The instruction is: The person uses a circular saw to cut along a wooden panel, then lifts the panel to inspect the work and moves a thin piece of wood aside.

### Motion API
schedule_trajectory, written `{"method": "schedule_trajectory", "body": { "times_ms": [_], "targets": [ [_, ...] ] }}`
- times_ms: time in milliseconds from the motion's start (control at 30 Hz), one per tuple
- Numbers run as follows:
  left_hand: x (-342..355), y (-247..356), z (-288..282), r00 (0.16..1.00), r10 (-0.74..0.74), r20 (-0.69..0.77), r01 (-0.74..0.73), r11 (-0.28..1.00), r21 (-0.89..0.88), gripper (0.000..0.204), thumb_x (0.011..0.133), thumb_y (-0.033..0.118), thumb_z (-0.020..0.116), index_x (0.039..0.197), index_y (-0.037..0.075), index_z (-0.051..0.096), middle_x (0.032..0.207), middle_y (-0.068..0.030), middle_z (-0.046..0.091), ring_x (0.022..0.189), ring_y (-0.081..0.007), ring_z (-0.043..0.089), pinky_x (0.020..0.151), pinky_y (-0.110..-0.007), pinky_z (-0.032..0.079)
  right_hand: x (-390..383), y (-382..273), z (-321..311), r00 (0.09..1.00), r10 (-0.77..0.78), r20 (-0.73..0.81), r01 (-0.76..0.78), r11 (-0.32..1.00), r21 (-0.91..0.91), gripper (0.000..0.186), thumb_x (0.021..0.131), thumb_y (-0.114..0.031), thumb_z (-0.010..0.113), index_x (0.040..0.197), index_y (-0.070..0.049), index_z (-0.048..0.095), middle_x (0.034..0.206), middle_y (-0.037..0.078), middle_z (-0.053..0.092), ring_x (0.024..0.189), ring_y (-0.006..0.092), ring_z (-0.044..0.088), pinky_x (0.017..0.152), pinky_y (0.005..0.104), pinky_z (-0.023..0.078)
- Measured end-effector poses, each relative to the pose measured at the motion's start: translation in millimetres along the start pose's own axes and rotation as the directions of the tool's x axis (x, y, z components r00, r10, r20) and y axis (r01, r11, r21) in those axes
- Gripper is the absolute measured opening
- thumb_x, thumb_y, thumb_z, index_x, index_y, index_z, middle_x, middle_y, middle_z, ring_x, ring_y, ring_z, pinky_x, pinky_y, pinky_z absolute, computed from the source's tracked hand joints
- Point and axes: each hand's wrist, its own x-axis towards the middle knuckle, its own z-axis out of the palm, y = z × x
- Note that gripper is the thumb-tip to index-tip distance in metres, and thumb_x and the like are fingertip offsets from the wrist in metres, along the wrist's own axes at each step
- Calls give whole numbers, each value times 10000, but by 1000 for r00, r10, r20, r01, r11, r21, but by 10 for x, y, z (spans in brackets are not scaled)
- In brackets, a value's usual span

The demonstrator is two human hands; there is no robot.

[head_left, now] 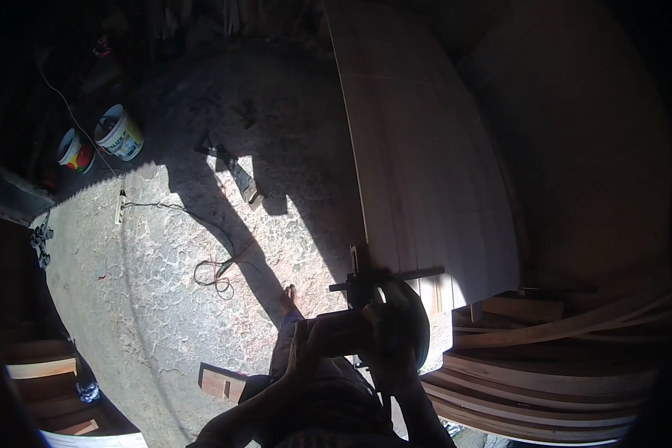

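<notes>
A dark power saw (407, 310), seen mostly as a silhouette and apparently a circular saw, sits at the near left corner of a large pale wooden sheet (433, 172). A thin bar crosses its front and reaches over the sheet. My left hand (306, 347) is closed round the left end of the saw's cylindrical body. My right hand (390, 362) grips the saw from behind, its fingers partly lost in shadow. The blade and the spot where it meets the wood cannot be made out.
Long planks (545, 388) are stacked at the lower right. On the sunlit floor lie a cable (216, 276), a power strip (119, 207) and a dark tool (239, 178). Two buckets (119, 134) stand at the far left. A small wooden frame (220, 384) lies beside my legs.
</notes>
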Motion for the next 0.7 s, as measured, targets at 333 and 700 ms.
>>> {"method": "schedule_trajectory", "body": {
  "times_ms": [333,700],
  "targets": [
    [501,-55,-72,970,-243,30,241,925,-295,343,1062,312,517,1154,-16,564,956,-97,629,875,-142,568,766,-326,478,528,-139,48,999,-2,55,-1,997,72,474,799,-72,732,1245,-77,572,1349,211,527,1264,409,498,1046,484,417],
    [1274,-630,-120,960,-235,155,276,891,-360,571,983,405,633,1415,102,414,1281,-122,523,1130,-278,535,937,-431,464,1335,-73,207,966,-246,-83,225,953,-200,452,784,-133,768,1203,-108,600,1305,179,563,1214,378,540,996,472,451]
  ]
}}
